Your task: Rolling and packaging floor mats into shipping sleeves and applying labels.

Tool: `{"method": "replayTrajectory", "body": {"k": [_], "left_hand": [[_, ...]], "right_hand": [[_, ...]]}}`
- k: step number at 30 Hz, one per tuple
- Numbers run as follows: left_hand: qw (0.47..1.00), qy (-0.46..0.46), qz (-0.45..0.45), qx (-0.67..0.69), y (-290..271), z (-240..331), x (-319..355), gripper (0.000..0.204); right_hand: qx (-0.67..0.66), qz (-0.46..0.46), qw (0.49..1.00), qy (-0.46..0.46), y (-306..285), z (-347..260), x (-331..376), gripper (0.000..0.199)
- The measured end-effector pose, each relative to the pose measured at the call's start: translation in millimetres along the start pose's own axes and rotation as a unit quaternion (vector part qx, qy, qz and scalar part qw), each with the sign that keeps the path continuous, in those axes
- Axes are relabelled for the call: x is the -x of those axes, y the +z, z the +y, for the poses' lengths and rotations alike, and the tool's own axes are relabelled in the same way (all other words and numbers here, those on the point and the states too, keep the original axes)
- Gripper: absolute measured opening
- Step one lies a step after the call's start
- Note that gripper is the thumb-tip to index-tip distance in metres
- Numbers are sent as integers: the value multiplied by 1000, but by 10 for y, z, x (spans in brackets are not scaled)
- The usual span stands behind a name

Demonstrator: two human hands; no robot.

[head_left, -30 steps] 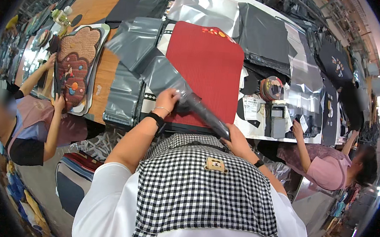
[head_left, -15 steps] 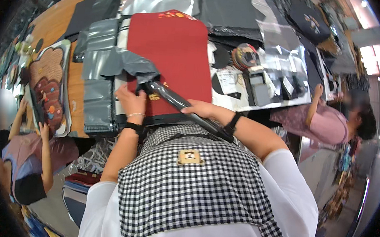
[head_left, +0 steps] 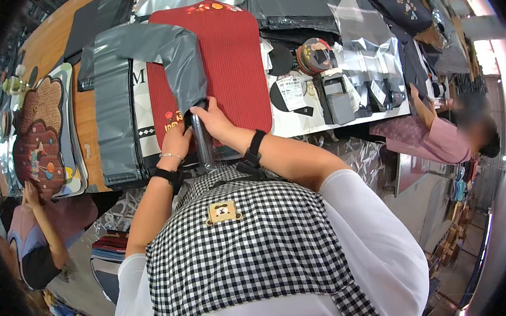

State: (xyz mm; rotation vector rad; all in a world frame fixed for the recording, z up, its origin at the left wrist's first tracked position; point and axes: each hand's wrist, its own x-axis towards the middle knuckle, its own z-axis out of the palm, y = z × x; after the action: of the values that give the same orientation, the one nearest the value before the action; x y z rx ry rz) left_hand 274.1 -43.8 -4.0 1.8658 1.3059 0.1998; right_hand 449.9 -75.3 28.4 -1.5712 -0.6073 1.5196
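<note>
A red ribbed mat (head_left: 224, 68) with small colourful figures lies on the wooden table (head_left: 49, 50) in front of me. A grey plastic mailer bag (head_left: 160, 57) is pulled partly over its near left part. My right hand (head_left: 211, 120) grips the bag's edge on top of the mat. My left hand (head_left: 176, 142) holds the mat's near edge, where the little figures are printed. Both hands sit close together at the table's front edge, above my checked apron.
More grey and silver bags (head_left: 106, 124) lie left and behind. A brown bear-shaped mat (head_left: 40, 143) lies on a tray at the left, a person's hand (head_left: 29, 192) at it. Round coasters (head_left: 313, 53) and small packets lie right, where another person (head_left: 436, 141) leans on the table.
The view has swung, so the table sits higher and more to the left. My hands have drawn together at the mat's near edge and the grey bag now covers more of the mat.
</note>
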Motion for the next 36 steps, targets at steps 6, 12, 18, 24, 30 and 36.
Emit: {"method": "replayTrajectory", "body": {"k": [6,12,18,24,30,36], "left_hand": [[987,-34,158,-7,44,58,78,34],[998,24,37,-39,-85,-163,-98,27],[911,122,-394,-31,-264,-194,476,19],[999,35,11,14,-585,174,-454,24],[996,78,16,-44,-94,-210,-30,29],[920,-133,25,367,23,-337,305,18]], "right_hand": [[111,-39,993,6,-455,158,-249,30],[559,8,810,-175,-470,55,-229,22],[577,-490,651,-49,-512,201,35,28],[444,178,824,-303,-493,-277,-405,21],[447,-39,876,-177,-910,79,107,19],[278,-77,956,-51,-974,386,327,16]]}}
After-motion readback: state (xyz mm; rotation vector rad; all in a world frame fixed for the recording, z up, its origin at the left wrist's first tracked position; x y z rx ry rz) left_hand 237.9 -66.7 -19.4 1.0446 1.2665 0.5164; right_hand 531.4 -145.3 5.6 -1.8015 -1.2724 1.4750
